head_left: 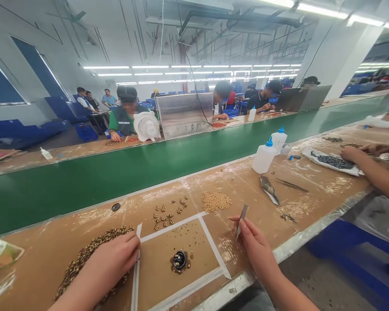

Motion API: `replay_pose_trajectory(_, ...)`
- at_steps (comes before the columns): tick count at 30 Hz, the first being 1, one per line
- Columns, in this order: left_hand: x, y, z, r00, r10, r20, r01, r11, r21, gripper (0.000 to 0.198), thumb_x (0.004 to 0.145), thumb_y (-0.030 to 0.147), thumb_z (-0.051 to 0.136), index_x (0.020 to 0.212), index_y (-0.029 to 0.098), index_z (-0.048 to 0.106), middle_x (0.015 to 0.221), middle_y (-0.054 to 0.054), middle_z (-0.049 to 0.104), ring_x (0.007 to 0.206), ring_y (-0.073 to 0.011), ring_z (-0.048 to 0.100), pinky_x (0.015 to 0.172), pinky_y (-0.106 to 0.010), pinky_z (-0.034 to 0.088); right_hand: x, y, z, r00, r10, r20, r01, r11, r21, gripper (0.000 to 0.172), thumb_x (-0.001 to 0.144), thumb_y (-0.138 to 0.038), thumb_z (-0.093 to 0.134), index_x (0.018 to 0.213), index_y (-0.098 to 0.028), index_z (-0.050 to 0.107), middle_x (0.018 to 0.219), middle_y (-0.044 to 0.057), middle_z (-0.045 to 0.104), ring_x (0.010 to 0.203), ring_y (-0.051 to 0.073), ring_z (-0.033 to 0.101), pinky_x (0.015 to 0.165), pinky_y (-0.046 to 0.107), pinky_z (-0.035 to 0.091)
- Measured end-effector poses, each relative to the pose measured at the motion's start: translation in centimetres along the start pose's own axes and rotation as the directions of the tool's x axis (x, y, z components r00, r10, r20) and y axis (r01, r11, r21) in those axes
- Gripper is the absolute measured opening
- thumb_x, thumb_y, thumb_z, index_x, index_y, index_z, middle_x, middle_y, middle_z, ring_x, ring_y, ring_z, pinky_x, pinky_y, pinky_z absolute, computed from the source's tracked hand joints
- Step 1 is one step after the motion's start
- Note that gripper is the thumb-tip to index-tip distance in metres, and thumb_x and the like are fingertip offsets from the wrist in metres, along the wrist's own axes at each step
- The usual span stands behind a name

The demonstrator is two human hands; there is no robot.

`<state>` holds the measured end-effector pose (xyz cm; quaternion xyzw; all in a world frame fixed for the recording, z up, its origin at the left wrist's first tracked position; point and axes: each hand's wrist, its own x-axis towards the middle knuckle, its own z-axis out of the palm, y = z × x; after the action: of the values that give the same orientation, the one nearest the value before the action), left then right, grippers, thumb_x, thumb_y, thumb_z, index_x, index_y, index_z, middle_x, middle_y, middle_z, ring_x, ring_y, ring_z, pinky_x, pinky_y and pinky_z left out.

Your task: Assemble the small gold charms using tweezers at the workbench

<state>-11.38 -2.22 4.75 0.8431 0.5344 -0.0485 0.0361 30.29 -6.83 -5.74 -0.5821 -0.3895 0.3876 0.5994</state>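
My left hand (121,250) rests at the right edge of a heap of small brass-and-dark parts (84,255), fingers curled downward and pressed together; its fingertips are mostly hidden. Tweezers (243,214) are pinched in my right hand (254,242), raised over the bench right of a taped square. Inside that white tape outline (210,242) sits a small black round cap (180,260) with dark liquid and bits of brass, wet spots around it. Beyond the tape stand several small brass pieces (164,219), beside a pile of tiny tan beads (216,201).
Two white bottles with blue tips (264,159) stand by the green conveyor belt (181,147). Spare tweezers (291,185) and a small pouch (269,189) lie to the right. A co-worker's hands (353,153) work near a bag of dark parts (332,160). A cup (3,254) lies far left.
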Motion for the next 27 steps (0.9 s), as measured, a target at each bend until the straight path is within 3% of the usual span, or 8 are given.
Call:
replay_pose_trajectory(6,-1.1,-0.1,0.4,0.990,-0.097,-0.106,0.074,0.977,-0.199,0.033,0.105,0.040,0.039,0.094,0.028,0.068,0.102,-0.006,0.080,0.089,-0.0277,0.077,0.077,-0.033,0.050,-0.1,-0.5,0.5,0.998,-0.024,0.055,0.025,1.000,-0.017,0.067,0.082,-0.083,0.079,0.106,-0.020,0.087,0.098,0.011,0.080,0.087,0.028,0.069,0.082,0.038,0.057)
replay_pose_trajectory(11,-1.1,-0.3,1.2,0.944,-0.288,-0.158,0.178,0.852,-0.492,0.034,0.105,0.055,0.044,0.100,0.030,0.067,0.090,-0.003,0.079,0.077,-0.0256,0.074,0.072,-0.031,0.051,1.4,-1.3,1.8,0.990,0.011,0.142,-0.001,0.998,-0.069,0.059,0.077,-0.073,0.087,0.099,-0.019,0.088,0.080,0.009,0.080,0.065,0.022,0.064,0.062,0.035,0.054)
replay_pose_trajectory(13,-0.8,0.0,1.6,0.909,-0.377,-0.176,0.162,0.711,-0.685,0.039,0.101,0.066,0.055,0.101,0.029,0.067,0.092,-0.003,0.079,0.071,-0.0219,0.069,0.069,-0.029,0.051,2.4,-1.8,2.4,0.991,0.012,0.135,0.000,0.996,-0.089,0.060,0.076,-0.072,0.088,0.101,-0.018,0.089,0.082,0.010,0.081,0.062,0.021,0.064,0.061,0.036,0.056)
replay_pose_trajectory(16,-0.4,0.9,2.4,0.858,-0.509,-0.072,0.119,0.333,-0.935,0.059,0.086,0.080,0.072,0.103,0.024,0.067,0.096,-0.004,0.077,0.055,-0.0122,0.047,0.053,-0.023,0.041,3.7,-2.3,3.2,0.994,0.002,0.111,0.008,0.996,-0.088,0.064,0.072,-0.073,0.089,0.100,-0.016,0.089,0.083,0.012,0.082,0.065,0.023,0.069,0.067,0.039,0.060)
replay_pose_trajectory(19,0.2,1.9,3.3,0.860,-0.505,0.075,0.060,-0.048,-0.997,0.065,0.080,0.076,0.085,0.106,0.020,0.065,0.087,-0.001,0.071,0.051,-0.0056,0.030,0.047,-0.018,0.027,4.2,-2.0,3.4,0.991,-0.015,0.130,0.028,0.995,-0.100,0.064,0.074,-0.073,0.088,0.101,-0.016,0.089,0.081,0.012,0.082,0.070,0.024,0.071,0.070,0.040,0.062)
replay_pose_trajectory(21,0.8,2.4,3.7,0.873,-0.474,0.116,0.032,-0.182,-0.983,0.061,0.079,0.069,0.090,0.103,0.018,0.065,0.080,0.002,0.066,0.051,-0.0039,0.024,0.046,-0.017,0.022,4.2,-1.6,3.4,0.990,-0.032,0.136,0.047,0.993,-0.104,0.062,0.075,-0.073,0.088,0.100,-0.017,0.089,0.082,0.011,0.082,0.071,0.025,0.072,0.069,0.040,0.063)
replay_pose_trajectory(24,1.6,2.9,3.6,0.875,-0.472,0.109,0.012,-0.203,-0.979,0.062,0.075,0.068,0.092,0.100,0.018,0.066,0.081,0.001,0.064,0.052,-0.0044,0.025,0.046,-0.017,0.020,4.1,-1.2,3.3,0.989,-0.054,0.138,0.070,0.992,-0.108,0.060,0.076,-0.073,0.088,0.100,-0.018,0.089,0.088,0.012,0.083,0.075,0.025,0.073,0.068,0.039,0.063)
replay_pose_trajectory(27,1.7,2.8,2.7,0.881,-0.466,0.087,0.097,-0.003,-0.995,0.064,0.071,0.075,0.088,0.097,0.020,0.068,0.075,0.002,0.060,0.053,-0.0082,0.032,0.048,-0.020,0.025,4.2,-1.2,3.3,0.988,-0.066,0.140,0.084,0.989,-0.121,0.059,0.077,-0.073,0.087,0.100,-0.019,0.089,0.096,0.013,0.084,0.079,0.026,0.073,0.067,0.038,0.064)
